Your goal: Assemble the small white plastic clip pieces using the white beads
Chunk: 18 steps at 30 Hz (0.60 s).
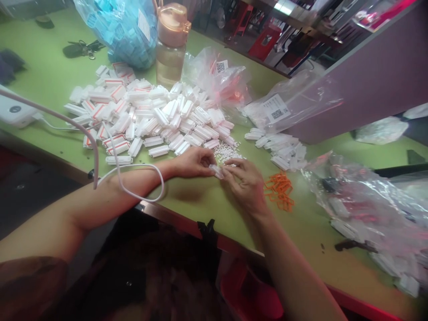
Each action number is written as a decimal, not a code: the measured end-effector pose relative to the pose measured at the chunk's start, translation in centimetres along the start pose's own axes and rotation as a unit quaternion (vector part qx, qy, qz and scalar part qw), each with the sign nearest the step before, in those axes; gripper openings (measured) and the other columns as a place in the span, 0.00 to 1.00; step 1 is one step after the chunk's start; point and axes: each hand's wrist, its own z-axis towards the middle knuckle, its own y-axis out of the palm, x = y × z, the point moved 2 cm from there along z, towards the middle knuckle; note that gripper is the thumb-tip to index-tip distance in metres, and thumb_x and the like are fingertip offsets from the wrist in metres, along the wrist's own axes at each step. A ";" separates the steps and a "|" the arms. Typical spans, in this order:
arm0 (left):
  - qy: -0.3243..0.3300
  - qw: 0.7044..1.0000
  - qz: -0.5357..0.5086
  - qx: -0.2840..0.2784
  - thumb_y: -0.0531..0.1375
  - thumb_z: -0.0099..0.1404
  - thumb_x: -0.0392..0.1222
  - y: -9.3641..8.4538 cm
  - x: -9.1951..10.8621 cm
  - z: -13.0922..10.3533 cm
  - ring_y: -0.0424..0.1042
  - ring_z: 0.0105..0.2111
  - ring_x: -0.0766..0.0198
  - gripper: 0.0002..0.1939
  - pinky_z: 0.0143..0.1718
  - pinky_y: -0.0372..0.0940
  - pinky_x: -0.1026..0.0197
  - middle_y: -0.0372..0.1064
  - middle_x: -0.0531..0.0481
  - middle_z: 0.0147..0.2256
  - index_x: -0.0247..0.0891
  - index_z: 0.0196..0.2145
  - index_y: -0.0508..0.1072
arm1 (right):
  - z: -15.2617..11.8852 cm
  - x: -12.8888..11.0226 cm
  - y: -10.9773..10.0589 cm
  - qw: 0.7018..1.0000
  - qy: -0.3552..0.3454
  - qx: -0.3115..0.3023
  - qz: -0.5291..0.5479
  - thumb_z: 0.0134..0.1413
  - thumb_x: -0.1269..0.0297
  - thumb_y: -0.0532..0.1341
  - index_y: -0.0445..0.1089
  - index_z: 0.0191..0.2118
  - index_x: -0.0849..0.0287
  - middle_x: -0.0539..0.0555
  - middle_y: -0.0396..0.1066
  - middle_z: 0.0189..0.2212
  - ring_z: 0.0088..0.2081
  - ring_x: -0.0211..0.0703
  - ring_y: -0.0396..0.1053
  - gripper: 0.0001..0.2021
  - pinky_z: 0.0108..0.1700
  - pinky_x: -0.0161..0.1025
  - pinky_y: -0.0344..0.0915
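Observation:
Between my two hands is a small clear plastic piece (217, 171), its details blurred. My left hand (197, 161) pinches its left end with thumb and fingers. At its other end, the fingertips of my right hand (245, 183) are closed on it. Just beyond my fingers lies a scatter of tiny white pellet-like parts (228, 151). Orange plastic frames (280, 191) lie to the right of my right hand. A big heap of white plastic housings (147, 111), some edged in orange, spreads behind my left hand. Clear plastic covers (289, 150) are grouped beyond my right hand.
A drink bottle (171, 49) stands behind the heap, beside a bag of blue parts (129, 33). A white cable (162, 178) loops over my left forearm. Plastic bags (371, 209) cover the right side of the green table (200, 203). A grey partition (361, 71) rises behind.

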 end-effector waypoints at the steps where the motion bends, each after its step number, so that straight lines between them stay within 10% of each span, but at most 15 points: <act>1: 0.003 1.000 0.005 -0.001 0.66 0.53 0.42 0.0 0.0 0.0 0.69 0.28 0.70 0.13 0.30 0.63 0.67 0.73 0.49 0.30 0.31 0.35 0.73 | 0.2 0.7 0.1 1.000 0.014 0.001 0.008 0.62 0.59 0.57 0.77 0.40 0.51 0.54 0.76 0.41 0.42 0.46 0.69 0.11 0.40 0.44 0.58; 10: 0.009 1.000 0.015 0.001 0.66 0.53 0.42 -0.1 0.0 0.0 0.68 0.28 0.71 0.13 0.31 0.62 0.67 0.72 0.50 0.30 0.31 0.34 0.73 | 3.0 3.1 2.9 0.998 -0.002 -0.043 -0.048 0.57 0.62 0.61 0.74 0.30 0.53 0.52 0.76 0.35 0.39 0.45 0.67 0.06 0.43 0.46 0.51; 18: 0.002 0.999 -0.039 -0.009 0.66 0.53 0.40 0.1 0.3 0.0 0.68 0.28 0.71 0.15 0.31 0.63 0.67 0.71 0.53 0.29 0.34 0.36 0.67 | 1.5 1.7 1.4 0.965 0.121 -0.045 0.230 0.59 0.55 0.58 0.68 0.31 0.56 0.52 0.71 0.36 0.40 0.43 0.68 0.11 0.45 0.43 0.63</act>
